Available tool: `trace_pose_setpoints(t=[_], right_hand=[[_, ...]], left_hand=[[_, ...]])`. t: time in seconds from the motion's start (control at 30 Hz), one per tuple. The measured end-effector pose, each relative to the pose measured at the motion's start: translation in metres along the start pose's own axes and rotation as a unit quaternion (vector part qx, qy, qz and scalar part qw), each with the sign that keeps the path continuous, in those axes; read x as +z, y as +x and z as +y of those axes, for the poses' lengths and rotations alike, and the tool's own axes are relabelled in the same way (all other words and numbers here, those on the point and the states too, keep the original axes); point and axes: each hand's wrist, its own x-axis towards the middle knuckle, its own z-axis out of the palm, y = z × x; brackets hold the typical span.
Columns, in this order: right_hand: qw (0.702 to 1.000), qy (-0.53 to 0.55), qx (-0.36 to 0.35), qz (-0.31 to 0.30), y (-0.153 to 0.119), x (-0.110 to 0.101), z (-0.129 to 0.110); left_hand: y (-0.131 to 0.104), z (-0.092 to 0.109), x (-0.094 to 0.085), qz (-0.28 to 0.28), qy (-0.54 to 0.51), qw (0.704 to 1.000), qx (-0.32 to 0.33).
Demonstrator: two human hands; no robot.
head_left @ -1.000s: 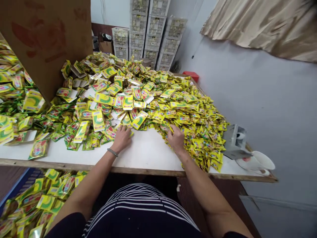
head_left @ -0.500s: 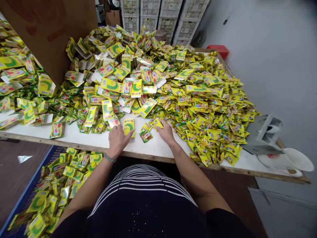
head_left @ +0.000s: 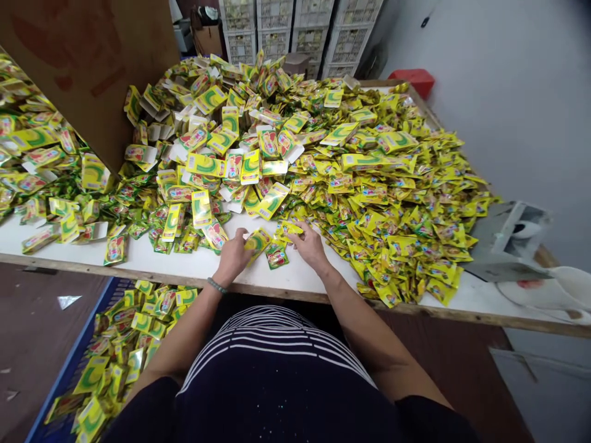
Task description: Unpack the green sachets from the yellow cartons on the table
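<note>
Left hand [head_left: 235,253] is closed on one box [head_left: 260,243], right hand [head_left: 310,245] on one sachet [head_left: 290,228]; beyond one white table [head_left: 281,277], four crate stacks [head_left: 276,42] are seen.

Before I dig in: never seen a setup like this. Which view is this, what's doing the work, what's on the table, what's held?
There's no machine: a person works with two bare hands, seen by a camera worn on their head, looking forward and down. On the white table lie heaps of printed cartons and small packets. The left hand holds a yellow-green box. The right hand touches a small yellow packet; whether it is gripped is hard to tell.
</note>
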Motion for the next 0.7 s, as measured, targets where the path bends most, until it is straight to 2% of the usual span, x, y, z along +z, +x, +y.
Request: trace_pose_setpoints(t=[0.1, 0.2, 0.3, 0.37, 0.43, 0.53, 0.6, 0.67, 0.7], right_hand=[[1.0, 0.012, 0.017, -0.003, 0.001, 0.002, -0.001], [0.999, 0.043, 0.019, -0.01, 0.001, 0.005, 0.0], [0.999, 0.034, 0.007, -0.006, 0.002, 0.007, 0.004], [1.0, 0.014, 0.004, -0.004, 0.002, 0.007, 0.006], [1.0, 0.016, 0.012, -0.006, 0.002, 0.007, 0.007], [0.998, 0.051, 0.018, -0.015, 0.0, 0.008, 0.002], [0.998, 0.064, -0.008, -0.024, -0.001, 0.012, -0.005], [0.997, 0.05, -0.051, -0.032, -0.002, 0.017, -0.014], [0.996, 0.027, -0.075, -0.04, -0.002, 0.02, -0.018]], left_hand=[[-0.005, -0.007, 0.003, 0.033, -0.026, 0.999, 0.005], [-0.01, -0.006, 0.005, 0.089, 0.09, 0.99, 0.062], [-0.01, -0.001, 0.006, 0.061, 0.178, 0.976, 0.106], [-0.007, 0.002, 0.003, 0.036, 0.187, 0.976, 0.105], [-0.005, 0.001, -0.001, 0.037, 0.172, 0.98, 0.092], [-0.004, -0.005, -0.007, 0.049, 0.088, 0.994, 0.047], [-0.006, -0.011, -0.008, 0.041, -0.034, 0.998, 0.026], [-0.009, -0.015, -0.004, 0.006, -0.216, 0.976, 0.031], [-0.011, -0.017, -0.001, -0.02, -0.314, 0.948, 0.037]])
